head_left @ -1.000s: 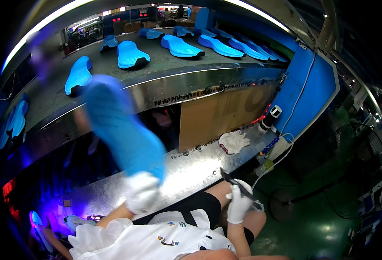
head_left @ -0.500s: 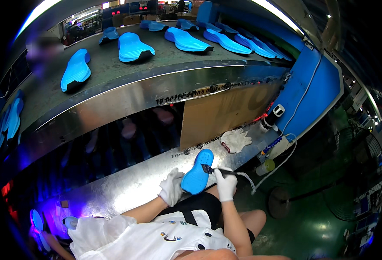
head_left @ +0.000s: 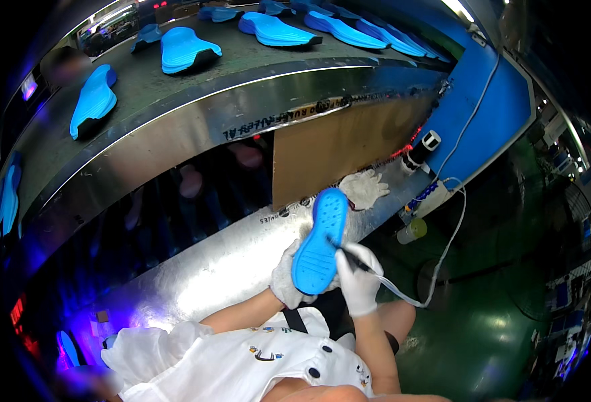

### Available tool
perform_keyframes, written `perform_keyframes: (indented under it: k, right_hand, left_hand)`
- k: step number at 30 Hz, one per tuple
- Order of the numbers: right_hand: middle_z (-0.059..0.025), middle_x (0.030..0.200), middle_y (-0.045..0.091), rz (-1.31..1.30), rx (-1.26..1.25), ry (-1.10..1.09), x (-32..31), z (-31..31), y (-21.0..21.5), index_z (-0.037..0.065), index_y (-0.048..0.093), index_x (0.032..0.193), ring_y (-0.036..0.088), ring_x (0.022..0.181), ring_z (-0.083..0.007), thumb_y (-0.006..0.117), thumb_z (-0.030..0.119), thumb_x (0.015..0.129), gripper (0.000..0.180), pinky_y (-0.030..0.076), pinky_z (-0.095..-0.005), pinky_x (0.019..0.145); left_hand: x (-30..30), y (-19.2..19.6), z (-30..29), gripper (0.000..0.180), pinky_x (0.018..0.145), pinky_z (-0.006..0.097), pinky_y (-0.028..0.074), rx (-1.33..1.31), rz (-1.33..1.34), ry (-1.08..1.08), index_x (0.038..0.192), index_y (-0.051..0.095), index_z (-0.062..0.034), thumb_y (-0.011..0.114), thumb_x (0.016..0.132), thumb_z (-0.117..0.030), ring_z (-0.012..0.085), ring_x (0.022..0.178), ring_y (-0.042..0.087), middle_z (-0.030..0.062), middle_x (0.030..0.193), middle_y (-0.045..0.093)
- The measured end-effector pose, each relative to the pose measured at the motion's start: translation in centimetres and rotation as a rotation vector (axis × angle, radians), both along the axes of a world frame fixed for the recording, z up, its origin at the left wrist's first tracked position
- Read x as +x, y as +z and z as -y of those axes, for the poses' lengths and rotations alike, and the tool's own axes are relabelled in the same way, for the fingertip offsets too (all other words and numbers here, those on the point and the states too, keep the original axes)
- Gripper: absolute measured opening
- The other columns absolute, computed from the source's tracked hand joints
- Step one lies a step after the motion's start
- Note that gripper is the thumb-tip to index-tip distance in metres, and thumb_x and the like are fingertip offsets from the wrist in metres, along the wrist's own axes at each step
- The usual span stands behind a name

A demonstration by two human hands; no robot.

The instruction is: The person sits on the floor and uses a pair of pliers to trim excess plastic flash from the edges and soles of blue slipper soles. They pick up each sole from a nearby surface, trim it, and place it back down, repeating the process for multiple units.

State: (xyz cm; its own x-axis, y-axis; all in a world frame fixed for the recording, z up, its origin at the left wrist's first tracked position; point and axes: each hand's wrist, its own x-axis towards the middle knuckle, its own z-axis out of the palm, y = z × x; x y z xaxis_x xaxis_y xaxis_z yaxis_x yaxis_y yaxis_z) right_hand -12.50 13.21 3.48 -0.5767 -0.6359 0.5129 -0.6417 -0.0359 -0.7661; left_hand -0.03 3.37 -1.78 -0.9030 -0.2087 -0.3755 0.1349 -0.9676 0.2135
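A bright blue shoe sole (head_left: pixel 320 242) is raised over my lap, its ridged and dotted face turned up. My left hand (head_left: pixel 283 279), in a white glove, grips it from the left edge and underneath; part of those fingers is hidden behind it. In a thin white glove, my right hand (head_left: pixel 358 285) pinches a black-handled brush (head_left: pixel 368 267). The brush tip meets the middle of the sole, near its right edge. From the handle's rear end a pale tube (head_left: pixel 409 299) trails off to the right.
More blue soles (head_left: pixel 188 51) lie on a dark conveyor belt (head_left: pixel 144 75) above. Below it run a shiny metal ledge (head_left: pixel 195 281), a cardboard sheet (head_left: pixel 342 151) and a loose white glove (head_left: pixel 364 190). A yellow-topped container (head_left: pixel 412 231) hangs right. Another person's blurred arm (head_left: pixel 91 380) shows lower left.
The sole has come up and closer, tilting more upright, with my left hand shifted right beneath it. The brush has moved from above the sole's right side onto its middle. The whole view has shifted.
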Motion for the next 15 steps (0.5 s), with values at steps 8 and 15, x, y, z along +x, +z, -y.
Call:
perform_keyframes:
  k: [8, 15]
  right_hand:
    - [-0.0081, 0.085, 0.068, 0.233, -0.139, 0.083, 1.4, 0.6, 3.0, 0.0, 0.069, 0.092, 0.065, 0.074, -0.0135, 0.073, -0.001, 0.08, 0.012, 0.053, -0.0294, 0.069]
    - [-0.0103, 0.083, 0.068, -0.094, -0.118, 0.35, 4.5, -0.6, 3.7, 0.007, 0.07, 0.094, 0.068, 0.073, -0.0265, 0.073, 0.006, 0.08, 0.015, 0.054, -0.0328, 0.067]
  left_hand:
    - [0.1, -1.0, -0.9, 0.081, 0.088, 0.047, 0.055, 0.036, -0.405, 0.03, 0.131, 0.052, -0.0044, 0.042, 0.089, -0.073, 0.0358, 0.099, 0.065, 0.0187, 0.116, 0.064]
    - [-0.7, -0.7, -0.9, 0.08, 0.088, 0.045, 0.055, -0.03, -0.307, 0.296, 0.133, 0.051, -0.0041, 0.04, 0.091, -0.071, 0.0348, 0.098, 0.066, 0.0203, 0.116, 0.064]
